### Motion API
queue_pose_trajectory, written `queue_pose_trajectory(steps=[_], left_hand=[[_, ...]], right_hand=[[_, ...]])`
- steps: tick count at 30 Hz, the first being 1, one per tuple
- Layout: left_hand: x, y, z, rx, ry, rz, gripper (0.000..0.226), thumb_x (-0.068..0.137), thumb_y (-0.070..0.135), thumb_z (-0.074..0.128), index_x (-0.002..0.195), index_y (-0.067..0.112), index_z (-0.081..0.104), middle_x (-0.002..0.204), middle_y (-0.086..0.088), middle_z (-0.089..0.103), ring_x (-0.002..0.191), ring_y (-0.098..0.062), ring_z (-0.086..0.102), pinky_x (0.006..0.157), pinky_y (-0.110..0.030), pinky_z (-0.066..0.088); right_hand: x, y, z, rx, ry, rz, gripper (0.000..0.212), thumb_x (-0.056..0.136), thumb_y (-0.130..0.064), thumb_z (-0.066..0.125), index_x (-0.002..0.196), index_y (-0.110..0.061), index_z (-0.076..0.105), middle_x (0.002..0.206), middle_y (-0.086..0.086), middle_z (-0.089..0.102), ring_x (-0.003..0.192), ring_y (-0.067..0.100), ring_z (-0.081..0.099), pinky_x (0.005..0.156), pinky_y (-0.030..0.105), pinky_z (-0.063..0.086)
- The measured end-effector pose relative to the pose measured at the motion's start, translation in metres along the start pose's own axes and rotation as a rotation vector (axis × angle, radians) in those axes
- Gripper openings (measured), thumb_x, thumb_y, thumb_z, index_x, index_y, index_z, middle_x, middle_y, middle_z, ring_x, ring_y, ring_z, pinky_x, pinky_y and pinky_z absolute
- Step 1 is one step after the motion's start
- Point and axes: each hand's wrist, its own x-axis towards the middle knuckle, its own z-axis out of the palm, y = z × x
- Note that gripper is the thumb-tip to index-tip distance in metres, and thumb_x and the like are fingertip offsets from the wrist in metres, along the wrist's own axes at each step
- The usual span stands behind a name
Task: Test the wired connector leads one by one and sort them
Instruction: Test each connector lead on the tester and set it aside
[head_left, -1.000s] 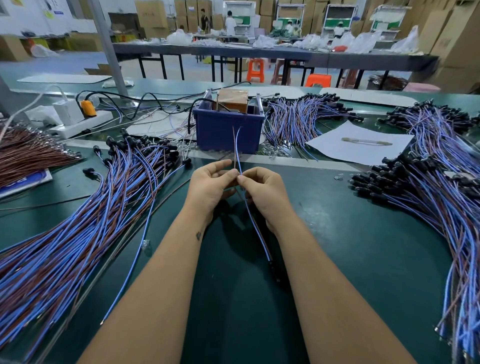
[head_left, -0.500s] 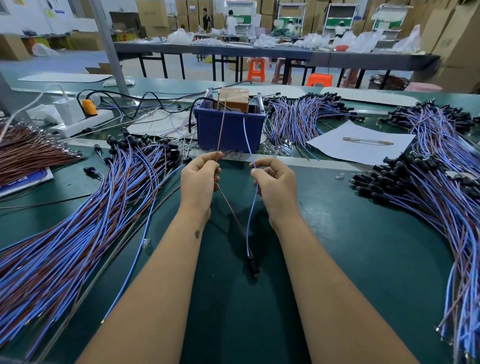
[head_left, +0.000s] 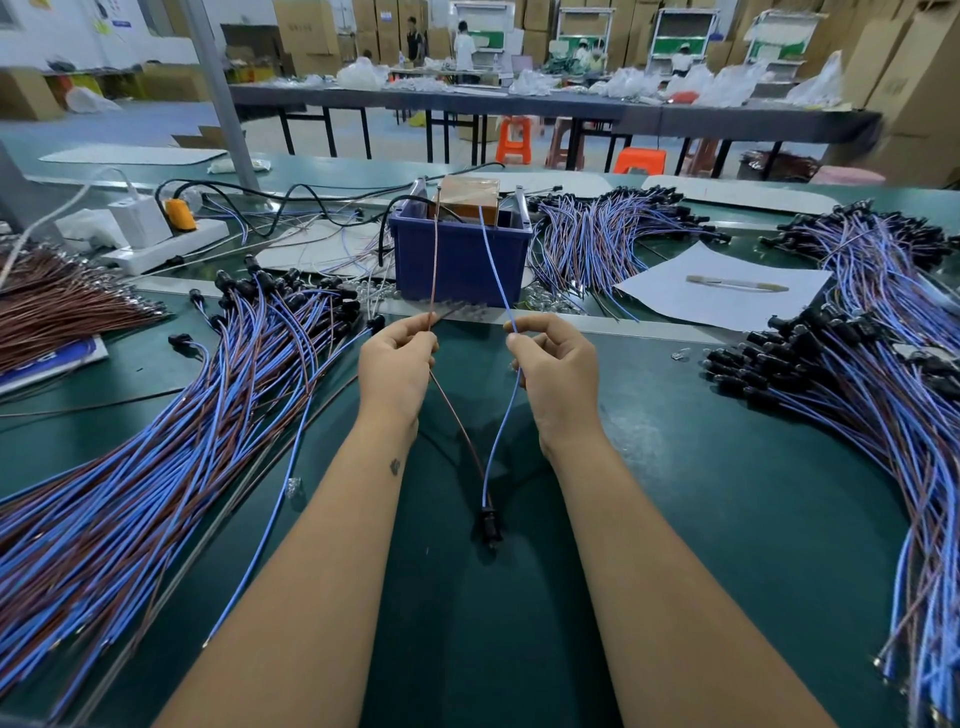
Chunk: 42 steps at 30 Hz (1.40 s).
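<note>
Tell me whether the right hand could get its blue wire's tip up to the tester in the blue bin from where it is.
Probably yes. The right hand pinches the blue wire, whose tip already reaches the blue bin rim; nothing lies between. The exact contact point inside is hidden.

Bare green mat (head_left: 701, 519) is lying open between the forearms and out toward the right. A big pile of leads (head_left: 156, 467) is crowding the left side, and another pile (head_left: 857, 405) is walling off the right. Straight ahead, the blue bin (head_left: 460, 260) is blocking the way, with a paper sheet (head_left: 727, 301) lying just right of it.
</note>
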Motion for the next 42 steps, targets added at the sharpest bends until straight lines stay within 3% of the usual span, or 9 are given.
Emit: queue_pose_trajectory(steps=[14, 21, 42], left_hand=[[-0.0012, 0.0009, -0.0002, 0.010, -0.018, 0.009, 0.030, 0.088, 0.003, 0.056, 0.089, 0.031, 0.068, 0.069, 0.007, 0.059, 0.057, -0.005, 0.047, 0.053, -0.015, 0.041], [-0.0007, 0.0001, -0.0002, 0.009, -0.029, 0.007, 0.028, 0.088, 0.002, 0.054, 0.100, 0.022, 0.070, 0.070, 0.006, 0.059, 0.049, 0.000, 0.046, 0.047, -0.011, 0.038], [-0.0013, -0.0006, -0.0026, 0.001, -0.053, 0.008, 0.027, 0.089, 0.004, 0.056, 0.098, 0.025, 0.069, 0.073, 0.005, 0.061, 0.056, -0.003, 0.048, 0.048, -0.012, 0.040]], right_hand=[[0.0006, -0.0005, -0.0011, -0.064, 0.043, 0.017, 0.022, 0.086, -0.007, 0.062, 0.076, -0.026, 0.066, 0.066, 0.005, 0.051, 0.066, 0.019, 0.048, 0.062, 0.033, 0.043], [0.0016, 0.0012, -0.0010, -0.063, 0.057, 0.023, 0.022, 0.085, -0.007, 0.062, 0.074, -0.026, 0.065, 0.066, 0.004, 0.053, 0.065, 0.017, 0.049, 0.062, 0.031, 0.043], [0.0033, 0.0045, -0.0036, -0.081, 0.047, 0.008, 0.021, 0.086, -0.009, 0.062, 0.076, -0.027, 0.065, 0.066, 0.000, 0.057, 0.066, 0.015, 0.052, 0.060, 0.026, 0.045]])
